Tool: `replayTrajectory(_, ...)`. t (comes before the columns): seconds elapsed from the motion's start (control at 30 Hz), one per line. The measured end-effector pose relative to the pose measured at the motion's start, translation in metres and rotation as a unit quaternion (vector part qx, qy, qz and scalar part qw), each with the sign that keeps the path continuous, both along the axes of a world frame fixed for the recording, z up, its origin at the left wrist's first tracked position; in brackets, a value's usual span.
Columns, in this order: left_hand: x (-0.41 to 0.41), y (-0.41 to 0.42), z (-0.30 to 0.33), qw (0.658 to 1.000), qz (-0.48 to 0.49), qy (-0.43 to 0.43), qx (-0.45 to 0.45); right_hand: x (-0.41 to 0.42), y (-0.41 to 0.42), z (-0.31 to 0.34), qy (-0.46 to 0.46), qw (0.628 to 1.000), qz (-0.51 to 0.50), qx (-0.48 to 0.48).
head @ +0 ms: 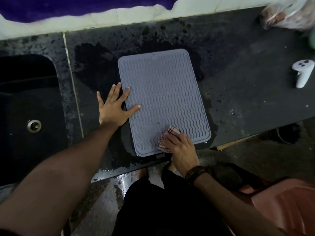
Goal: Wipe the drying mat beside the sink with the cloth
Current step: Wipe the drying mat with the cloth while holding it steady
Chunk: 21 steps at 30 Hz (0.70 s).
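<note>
Checked cloth [166,140] on grey mat [163,99]

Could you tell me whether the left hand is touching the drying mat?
Touching: the head view shows the left hand with straight fingers lying flat on the drying mat.

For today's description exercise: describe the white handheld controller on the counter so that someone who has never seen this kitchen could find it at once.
Start at the dark stone counter and move right from the grey drying mat, away from the sink. Near the right edge lies the controller, alone on bare counter. It is the only smooth white object there, with dark round buttons on its head and a tapering handle.
</note>
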<state>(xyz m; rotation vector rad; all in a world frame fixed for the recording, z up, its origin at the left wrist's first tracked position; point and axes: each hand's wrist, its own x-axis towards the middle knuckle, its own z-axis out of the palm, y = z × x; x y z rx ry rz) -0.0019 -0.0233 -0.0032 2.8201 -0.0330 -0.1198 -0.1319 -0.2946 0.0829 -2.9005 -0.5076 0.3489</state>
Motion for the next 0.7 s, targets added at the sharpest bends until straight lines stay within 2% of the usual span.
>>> replayTrajectory(0.23,0.000,0.000,-0.003,1.000,-0.003,-0.014,-0.001,0.051,0.034,0.012,-0.047,0.997,-0.050,0.019)
replayTrajectory(0.37,0.001,0.000,-0.001,1.000,-0.003,-0.009,0.002,0.082,0.060,0.004,0.003,0.999,-0.035,-0.007)
replayTrajectory(0.7,-0.001,-0.001,0.003,1.000,0.001,0.000,-0.003,-0.004,0.019,0.001,0.010,1.000,0.011,0.005)
